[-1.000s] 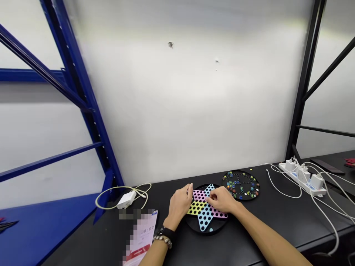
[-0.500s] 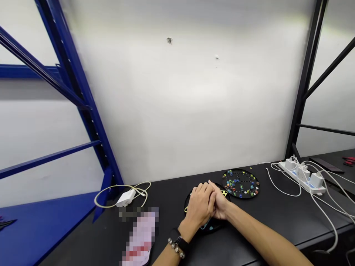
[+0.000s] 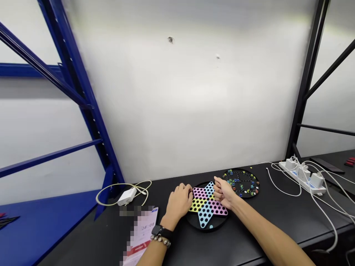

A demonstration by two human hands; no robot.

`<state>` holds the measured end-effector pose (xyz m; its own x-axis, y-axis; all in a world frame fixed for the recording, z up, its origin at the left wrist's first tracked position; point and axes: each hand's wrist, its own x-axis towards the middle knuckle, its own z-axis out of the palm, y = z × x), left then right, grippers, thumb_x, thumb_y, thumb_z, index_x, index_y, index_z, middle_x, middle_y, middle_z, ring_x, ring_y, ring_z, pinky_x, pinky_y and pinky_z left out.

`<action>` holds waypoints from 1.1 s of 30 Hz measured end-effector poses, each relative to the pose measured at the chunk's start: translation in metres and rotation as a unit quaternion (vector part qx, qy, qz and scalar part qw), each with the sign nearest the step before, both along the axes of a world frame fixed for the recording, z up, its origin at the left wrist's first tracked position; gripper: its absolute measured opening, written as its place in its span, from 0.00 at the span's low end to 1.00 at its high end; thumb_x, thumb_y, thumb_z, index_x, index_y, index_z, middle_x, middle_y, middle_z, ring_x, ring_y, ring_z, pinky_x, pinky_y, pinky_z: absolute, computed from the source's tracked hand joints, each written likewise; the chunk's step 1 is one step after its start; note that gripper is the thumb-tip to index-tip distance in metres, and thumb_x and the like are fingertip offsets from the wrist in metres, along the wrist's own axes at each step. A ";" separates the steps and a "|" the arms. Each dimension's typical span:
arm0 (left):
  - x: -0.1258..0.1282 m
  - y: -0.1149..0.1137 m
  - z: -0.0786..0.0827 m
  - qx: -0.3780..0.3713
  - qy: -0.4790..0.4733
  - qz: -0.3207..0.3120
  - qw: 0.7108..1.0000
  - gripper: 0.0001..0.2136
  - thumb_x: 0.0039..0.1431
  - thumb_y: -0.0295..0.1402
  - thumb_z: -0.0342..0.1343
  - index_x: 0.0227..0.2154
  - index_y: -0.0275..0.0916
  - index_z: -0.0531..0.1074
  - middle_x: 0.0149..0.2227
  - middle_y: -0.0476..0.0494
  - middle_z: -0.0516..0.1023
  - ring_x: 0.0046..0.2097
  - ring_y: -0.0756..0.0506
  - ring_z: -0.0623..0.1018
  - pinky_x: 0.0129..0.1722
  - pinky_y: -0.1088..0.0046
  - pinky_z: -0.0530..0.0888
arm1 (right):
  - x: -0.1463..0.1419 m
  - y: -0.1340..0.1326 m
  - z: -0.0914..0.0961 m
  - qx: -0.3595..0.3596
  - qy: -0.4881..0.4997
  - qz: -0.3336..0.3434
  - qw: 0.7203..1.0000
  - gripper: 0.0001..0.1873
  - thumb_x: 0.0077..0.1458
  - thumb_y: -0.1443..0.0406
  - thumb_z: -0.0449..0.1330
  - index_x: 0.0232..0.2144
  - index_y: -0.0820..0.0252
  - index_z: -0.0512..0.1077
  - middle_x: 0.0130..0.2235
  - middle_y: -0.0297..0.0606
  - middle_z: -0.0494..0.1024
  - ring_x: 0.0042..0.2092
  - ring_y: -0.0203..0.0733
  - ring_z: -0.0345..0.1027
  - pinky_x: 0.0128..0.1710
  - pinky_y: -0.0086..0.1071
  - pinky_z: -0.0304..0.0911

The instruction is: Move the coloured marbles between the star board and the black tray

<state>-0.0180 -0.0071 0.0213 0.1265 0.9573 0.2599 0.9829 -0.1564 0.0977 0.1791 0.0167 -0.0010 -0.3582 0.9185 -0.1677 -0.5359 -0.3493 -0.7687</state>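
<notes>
Hands that were clasped over the game a moment earlier have parted, uncovering a star-shaped Chinese checkers board (image 3: 205, 210) in pink, yellow and pale blue, perforated with black holes and seated on a round black base (image 3: 194, 220). The left hand (image 3: 179, 201), fingers loosely curled, rests against the board's left edge. The right hand (image 3: 224, 193), half-closed with the thumb raised, sits at the board's upper right. Neither shows a clear hold on anything; whether either has a small piece cannot be told.

The star's holes look unfilled, while many multicoloured glass marbles (image 3: 241, 183) sit on a round black tray (image 3: 255, 186) just beyond the board, almost touching the base. One small pale spot shows near the star's lower tip.

Left of the board lie a pink-and-white printed sheet (image 3: 142, 231), partly blurred, and a white charger (image 3: 127, 197). Well right of it runs a white power strip (image 3: 301, 175). The black bench top (image 3: 263, 225) offers open room on both sides and toward the person.
</notes>
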 end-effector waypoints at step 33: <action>-0.017 0.005 -0.015 -0.116 0.031 -0.055 0.991 0.20 0.67 0.39 0.38 0.40 0.45 0.77 0.44 0.40 0.81 0.45 0.40 0.79 0.42 0.66 0.70 | -0.004 -0.001 -0.007 0.000 -0.022 0.052 0.998 0.21 0.61 0.55 0.51 0.21 0.57 0.52 0.13 0.20 0.50 0.14 0.26 0.34 0.16 0.25 0.32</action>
